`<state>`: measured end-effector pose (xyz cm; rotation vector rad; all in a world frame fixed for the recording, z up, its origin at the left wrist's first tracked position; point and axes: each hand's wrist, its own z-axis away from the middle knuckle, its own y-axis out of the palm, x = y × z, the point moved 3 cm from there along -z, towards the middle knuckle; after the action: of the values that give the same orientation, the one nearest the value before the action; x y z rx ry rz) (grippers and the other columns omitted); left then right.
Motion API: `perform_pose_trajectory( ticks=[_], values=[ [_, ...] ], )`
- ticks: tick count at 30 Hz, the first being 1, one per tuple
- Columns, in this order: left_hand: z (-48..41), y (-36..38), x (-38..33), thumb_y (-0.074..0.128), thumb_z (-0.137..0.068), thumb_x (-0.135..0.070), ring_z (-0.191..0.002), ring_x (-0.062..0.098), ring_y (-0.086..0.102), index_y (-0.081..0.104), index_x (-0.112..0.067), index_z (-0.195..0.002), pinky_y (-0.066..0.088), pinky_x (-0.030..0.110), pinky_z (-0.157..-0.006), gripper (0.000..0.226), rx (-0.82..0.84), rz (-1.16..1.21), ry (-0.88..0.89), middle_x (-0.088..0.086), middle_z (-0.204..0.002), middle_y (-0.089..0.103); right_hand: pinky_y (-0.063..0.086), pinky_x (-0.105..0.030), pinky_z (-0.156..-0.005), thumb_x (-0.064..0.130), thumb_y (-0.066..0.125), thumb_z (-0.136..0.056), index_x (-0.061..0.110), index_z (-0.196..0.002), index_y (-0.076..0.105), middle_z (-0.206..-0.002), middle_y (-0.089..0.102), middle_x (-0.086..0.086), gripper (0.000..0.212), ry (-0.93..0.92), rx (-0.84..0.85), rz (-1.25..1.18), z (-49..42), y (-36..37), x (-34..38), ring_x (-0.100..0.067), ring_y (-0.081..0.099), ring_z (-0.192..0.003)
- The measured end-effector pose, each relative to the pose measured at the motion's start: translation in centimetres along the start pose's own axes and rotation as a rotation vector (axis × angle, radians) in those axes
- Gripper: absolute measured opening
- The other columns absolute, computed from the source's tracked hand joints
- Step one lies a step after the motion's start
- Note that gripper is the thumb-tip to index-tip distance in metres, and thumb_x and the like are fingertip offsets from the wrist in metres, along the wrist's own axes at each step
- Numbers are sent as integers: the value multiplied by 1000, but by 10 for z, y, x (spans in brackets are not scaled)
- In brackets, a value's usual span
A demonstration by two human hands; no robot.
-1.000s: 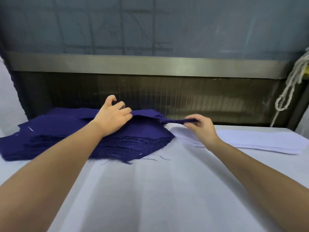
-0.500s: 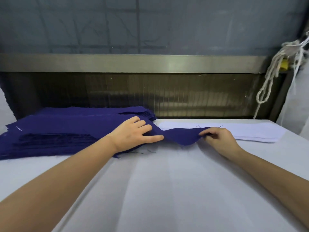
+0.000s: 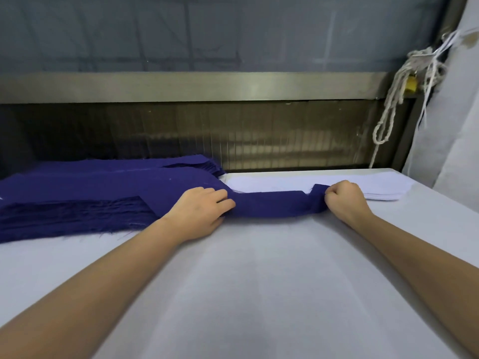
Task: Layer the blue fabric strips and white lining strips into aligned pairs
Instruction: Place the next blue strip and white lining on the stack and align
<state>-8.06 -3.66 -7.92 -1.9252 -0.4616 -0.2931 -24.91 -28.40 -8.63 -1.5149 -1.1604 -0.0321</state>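
While the table [image 3: 259, 294], covered in white cloth, ran bare toward the person, its far edge was crowded. A thick pile of blue fabric strips [image 3: 77, 193] lay at the far left, its frayed cut edges facing the person. A low stack of white lining strips [image 3: 383, 189] lay at the far right, just beside the pile's right end. Behind both stood a dark ribbed panel [image 3: 259, 136] under a metal rail [image 3: 207, 85]. A knotted pale rope [image 3: 388, 117] hung from the rail's right end beside a small yellow object [image 3: 411, 83], and white sheeting [image 3: 456, 120] draped down the right margin. Nothing lay between the hands and the cloth.

One blue strip [image 3: 274, 204] stretched from the top of the pile rightward, across the front edge of the white stack and onto the tabletop. The left hand [image 3: 199, 211] rested palm-down on that strip where it left the pile, fingers nearly straight and pressing it flat. Whether the thumb reached under the cloth could not be told. The right hand [image 3: 342, 198] was balled into a fist at the strip's right end, fingers curled tight around the cloth, knuckles resting against the table just in front of the white stack. Between the two hands the strip lay fairly taut, with a notch in its far edge close to the right fist.
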Motion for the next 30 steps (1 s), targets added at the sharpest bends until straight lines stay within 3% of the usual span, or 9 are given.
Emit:
perform_pose_trajectory(
  ticks=[3, 7, 11, 13, 15, 19, 23, 30],
  values=[
    [4, 8, 6, 39, -96, -34, -95, 19, 55, 49, -26, -127, 43, 31, -77, 34, 92, 14, -104, -4, -111, 56, 24, -30, -50, 13, 43, -84, 11, -48, 33, -47, 35, -7, 38, 8, -53, 148, 2, -3, 0, -27, 34, -54],
    [6, 13, 6, 31, -99, -35, -98, 15, 55, 49, -29, -127, 43, 29, -80, 34, 110, 26, -107, -8, -112, 55, 26, -34, -72, 45, 36, -93, 12, -51, 57, -52, 52, -3, 57, -105, -134, 415, 4, -1, 4, -26, 39, -77],
    [6, 12, 2, 29, -100, -38, -100, 12, 56, 51, -31, -125, 42, 26, -74, 34, 88, 74, -108, -11, -113, 55, 20, -34, -74, 41, 49, -88, 18, -67, 66, -82, 56, 2, 35, -243, -169, 513, 6, 2, 12, -24, 37, -87],
    [7, 11, -2, 30, -100, -38, -100, 11, 56, 52, -32, -125, 39, 25, -69, 33, 96, 97, -109, -12, -112, 56, 26, -33, -76, 35, 53, -86, 17, -76, 67, -90, 60, 0, 24, -285, -136, 483, 6, 5, 16, -26, 45, -90],
    [7, 11, -4, 32, -100, -38, -100, 11, 56, 53, -33, -123, 36, 23, -67, 32, 105, 124, -122, -12, -112, 56, 36, -31, -70, 31, 54, -84, 19, -77, 63, -89, 63, -1, 17, -255, -81, 367, 7, 4, 18, -26, 52, -84],
    [4, 8, -10, 42, -95, -39, -95, 11, 56, 60, -31, -117, 38, 23, -71, 29, 152, 284, -167, -14, -104, 58, 37, -28, -63, 32, 54, -84, 25, -81, 57, -81, 65, 2, 8, -261, 26, 343, 10, 12, 21, -24, 58, -82],
    [6, 1, -13, 43, -91, -52, -80, 7, 54, 67, -33, -104, 44, 26, -68, 33, 181, 400, -185, -14, -84, 56, 37, -27, -63, 42, 52, -89, 26, -103, 55, -81, 55, 8, 22, -300, 157, 364, 14, 24, 21, -18, 55, -82],
    [12, 6, -4, 45, -95, -42, -93, 8, 52, 59, -32, -117, 41, 25, -84, 28, 124, 346, -245, -14, -94, 56, 35, -29, -64, 44, 43, -94, 22, -116, 50, -84, 52, 4, 32, -295, 186, 435, 13, 26, 18, -22, 53, -84]
  ],
)
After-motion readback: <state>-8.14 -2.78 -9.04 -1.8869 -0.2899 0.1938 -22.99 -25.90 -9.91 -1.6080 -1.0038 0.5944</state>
